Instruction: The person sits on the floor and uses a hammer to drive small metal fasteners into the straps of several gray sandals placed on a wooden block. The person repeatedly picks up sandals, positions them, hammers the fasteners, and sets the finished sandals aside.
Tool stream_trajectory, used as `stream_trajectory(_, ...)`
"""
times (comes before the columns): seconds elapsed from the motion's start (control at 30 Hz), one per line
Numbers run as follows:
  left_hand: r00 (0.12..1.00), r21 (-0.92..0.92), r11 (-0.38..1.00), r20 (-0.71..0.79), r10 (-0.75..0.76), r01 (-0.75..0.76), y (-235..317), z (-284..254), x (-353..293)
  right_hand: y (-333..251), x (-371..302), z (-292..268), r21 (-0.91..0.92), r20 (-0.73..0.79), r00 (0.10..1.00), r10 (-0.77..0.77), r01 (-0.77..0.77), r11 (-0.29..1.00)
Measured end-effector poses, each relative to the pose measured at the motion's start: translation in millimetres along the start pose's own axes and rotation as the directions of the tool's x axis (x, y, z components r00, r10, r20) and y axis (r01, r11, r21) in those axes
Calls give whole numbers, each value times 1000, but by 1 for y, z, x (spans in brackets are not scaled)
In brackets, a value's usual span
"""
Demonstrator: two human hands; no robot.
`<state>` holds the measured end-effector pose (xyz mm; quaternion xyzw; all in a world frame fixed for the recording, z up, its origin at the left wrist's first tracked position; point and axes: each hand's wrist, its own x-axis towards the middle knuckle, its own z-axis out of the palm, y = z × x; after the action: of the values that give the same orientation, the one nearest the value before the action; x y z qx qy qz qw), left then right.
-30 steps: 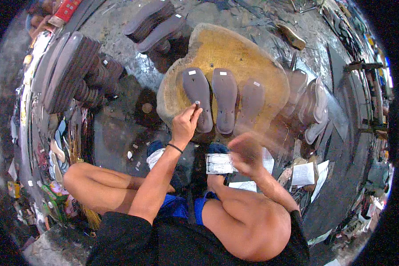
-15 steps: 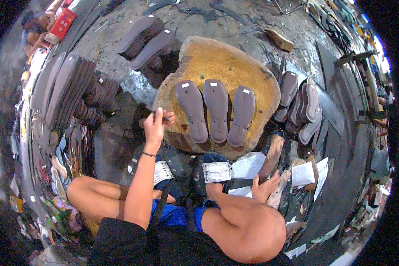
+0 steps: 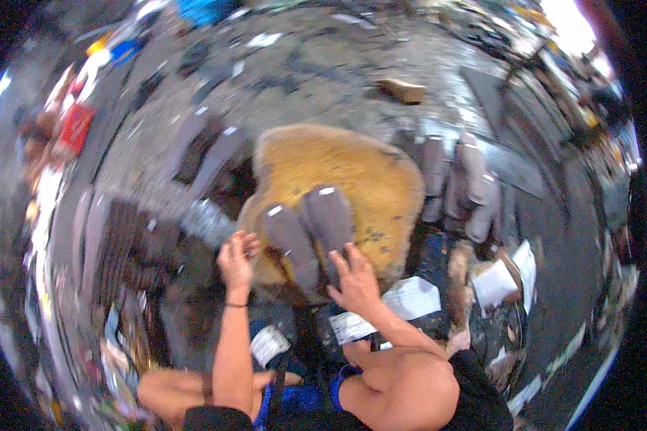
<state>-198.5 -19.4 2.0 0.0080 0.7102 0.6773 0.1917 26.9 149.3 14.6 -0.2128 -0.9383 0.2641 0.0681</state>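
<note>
Two brown shoe soles show on the worn yellow-brown board: the left sole (image 3: 292, 248) and the right sole (image 3: 327, 219), each with a small white label at its toe end. My right hand (image 3: 357, 284) has its thumb and fingers around the heel end of the right sole. That sole may lie on another one; blur hides its edges. Just left of the board, my left hand (image 3: 236, 262) is raised with its fingers curled. Something small and dark shows at its fingertips, too smeared to name. The board (image 3: 381, 172) lies in front of my feet.
Stacked soles (image 3: 111, 244) stand at the left, with more soles (image 3: 205, 151) beyond the board. Further piles (image 3: 474, 179) lie on the right. Papers (image 3: 413, 298) lie by my foot, and a tan block (image 3: 401, 91) sits on the far floor.
My right hand has come in from out of view onto the right sole. Three separate soles on the board now show as two. The whole view has shifted and blurred.
</note>
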Motion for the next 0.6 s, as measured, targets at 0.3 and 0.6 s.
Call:
stream_trajectory(0.3, 870, 868, 390, 88, 486, -306, -25, -72, 207, -10, -15, 63, 185, -23, 984, -177, 178, 966)
stream_trajectory(0.6, 781, 924, -153, 379, 497, -351, -3, -90, 272, 0, 4, 23, 246, -268, 946, -182, 250, 936)
